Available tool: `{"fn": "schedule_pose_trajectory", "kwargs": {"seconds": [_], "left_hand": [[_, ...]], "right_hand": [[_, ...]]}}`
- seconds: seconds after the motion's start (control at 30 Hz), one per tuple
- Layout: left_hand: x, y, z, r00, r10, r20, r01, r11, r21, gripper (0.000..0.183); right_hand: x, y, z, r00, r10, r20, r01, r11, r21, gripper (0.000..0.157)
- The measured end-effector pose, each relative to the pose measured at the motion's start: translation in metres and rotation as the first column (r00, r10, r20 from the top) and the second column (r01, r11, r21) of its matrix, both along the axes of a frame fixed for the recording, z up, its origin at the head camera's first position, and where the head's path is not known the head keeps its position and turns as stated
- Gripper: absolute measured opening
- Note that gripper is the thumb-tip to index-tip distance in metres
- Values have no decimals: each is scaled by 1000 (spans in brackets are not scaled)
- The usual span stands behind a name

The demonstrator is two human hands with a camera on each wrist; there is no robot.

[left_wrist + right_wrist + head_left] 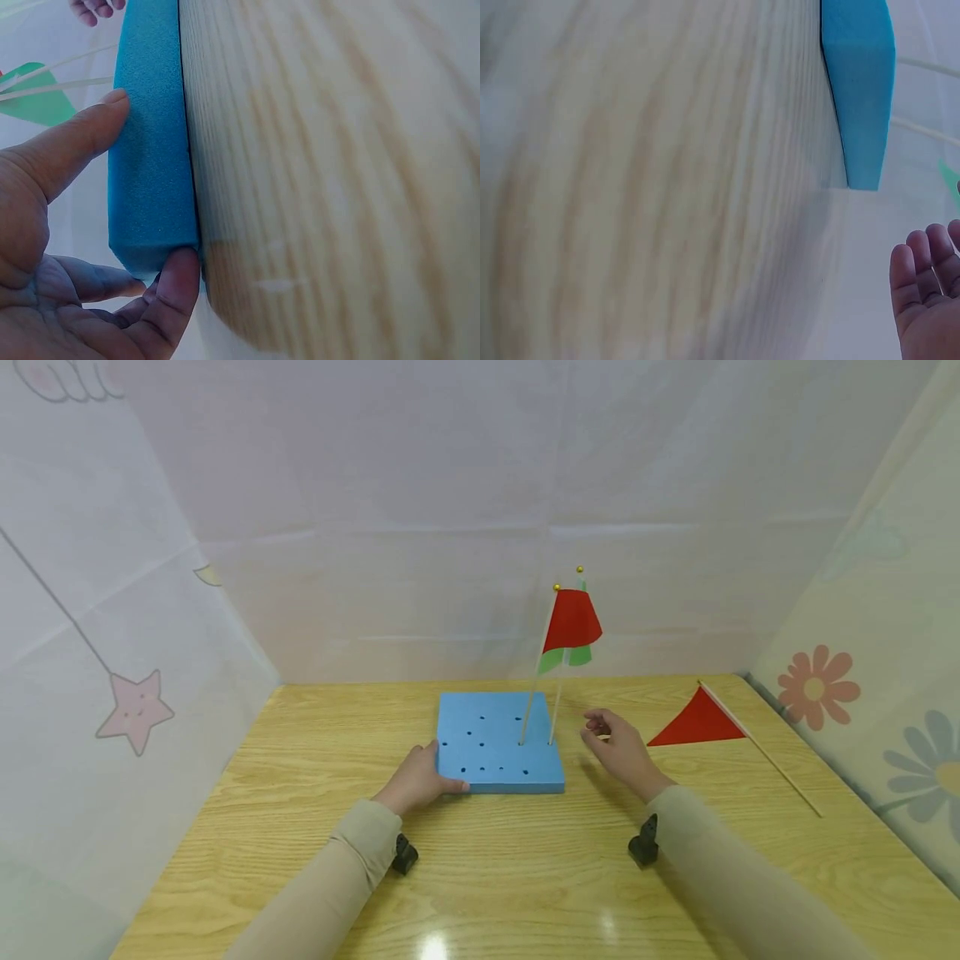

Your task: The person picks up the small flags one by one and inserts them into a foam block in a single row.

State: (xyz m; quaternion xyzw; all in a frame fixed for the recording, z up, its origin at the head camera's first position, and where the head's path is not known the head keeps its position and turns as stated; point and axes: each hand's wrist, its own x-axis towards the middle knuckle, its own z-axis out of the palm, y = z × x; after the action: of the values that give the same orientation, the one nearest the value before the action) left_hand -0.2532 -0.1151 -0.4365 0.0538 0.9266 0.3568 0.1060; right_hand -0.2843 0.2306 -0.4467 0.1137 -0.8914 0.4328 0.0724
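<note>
Mid-frame, the left hand [417, 779] grips a blue block [495, 756] bearing a red flag [573, 620] and green flag [581, 655]; right of centre, the empty right hand [621, 752] hovers, loosely curled.

Between the left hand [416, 779] and the right hand [621, 753], a blue foam block [501, 727] with small holes lies flat on a wood-grain tabletop [510, 877]. To the right of the right hand, a red triangular flag [708, 722] lies on the wood, its thin stick slanting away rightward.
</note>
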Motion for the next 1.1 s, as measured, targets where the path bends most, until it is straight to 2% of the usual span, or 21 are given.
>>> {"fn": "schedule_pose_trajectory", "kwargs": {"seconds": [0.5,1.1], "left_hand": [[1,0,1,1000,4,0,-4,1000,5,105],[0,-1,0,1000,8,13,-8,1000,-3,105]], "right_hand": [[10,32,8,999,-29,36,27,998,57,46],[12,77,6,991,-100,94,89,989,119,53]]}}
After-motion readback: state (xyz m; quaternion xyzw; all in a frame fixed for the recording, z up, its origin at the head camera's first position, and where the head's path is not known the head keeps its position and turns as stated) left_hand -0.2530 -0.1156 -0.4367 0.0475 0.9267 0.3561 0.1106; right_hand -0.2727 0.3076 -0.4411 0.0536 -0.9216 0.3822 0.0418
